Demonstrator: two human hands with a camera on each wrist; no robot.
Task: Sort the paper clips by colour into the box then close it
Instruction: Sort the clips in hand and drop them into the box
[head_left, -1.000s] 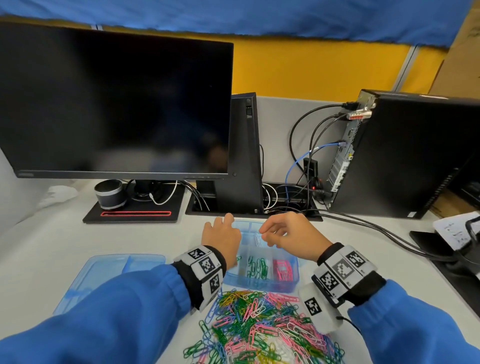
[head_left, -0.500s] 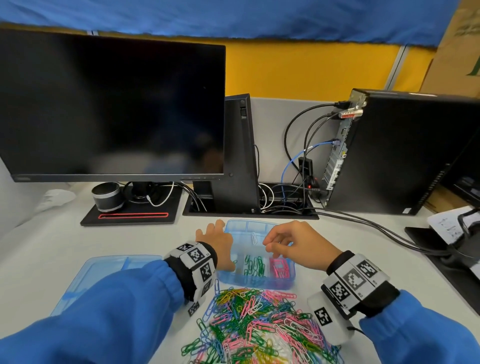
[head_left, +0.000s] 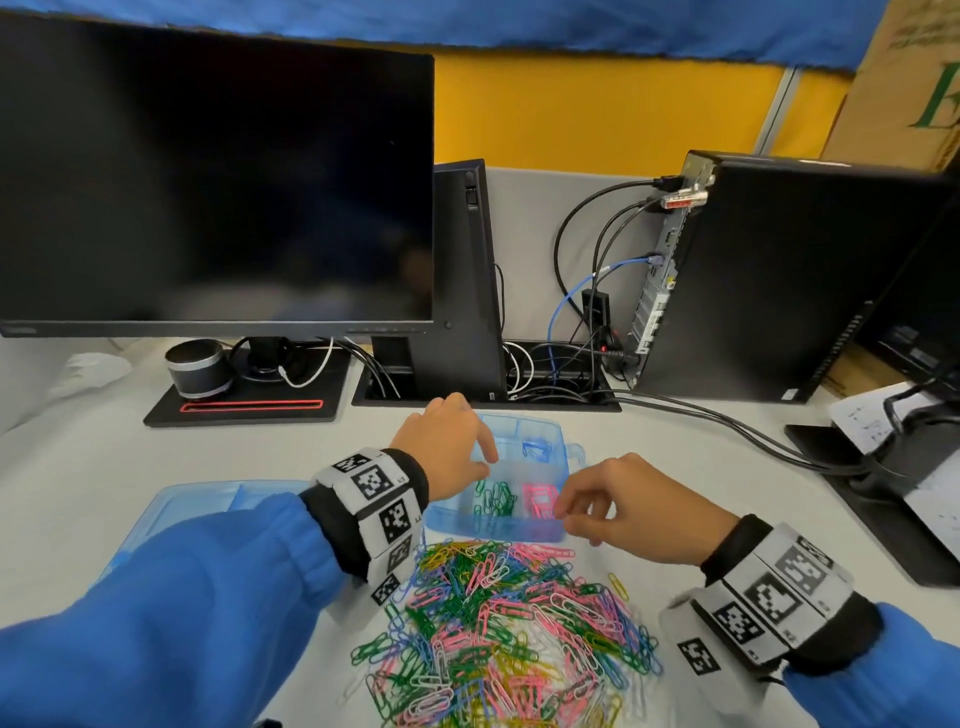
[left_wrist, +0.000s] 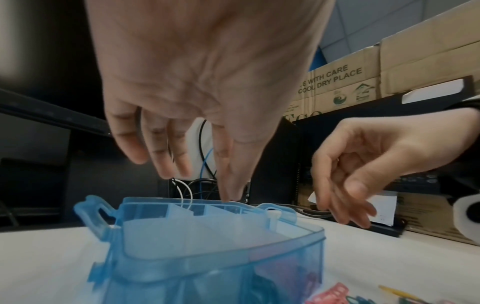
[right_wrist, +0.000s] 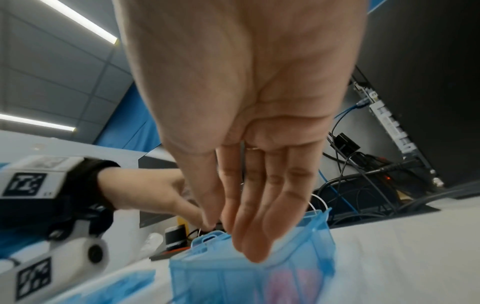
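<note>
A: What do the fingers do?
B: The right hand (head_left: 631, 506) has fingers (right_wrist: 255, 236) straight and loose over the near right corner of the box (head_left: 563, 449). I see no clip between them. The left hand (head_left: 447, 447) hangs relaxed over the left wall, fingers (left_wrist: 155, 148) down, holding nothing.
A: And the clips?
B: Green clips (head_left: 494, 500) and pink clips (head_left: 540, 501) lie in the near compartments, blue clips (head_left: 535, 448) in a far one. The mixed pile (head_left: 498, 634) lies in front of the box, and the lid (head_left: 208, 501) to its left.
</note>
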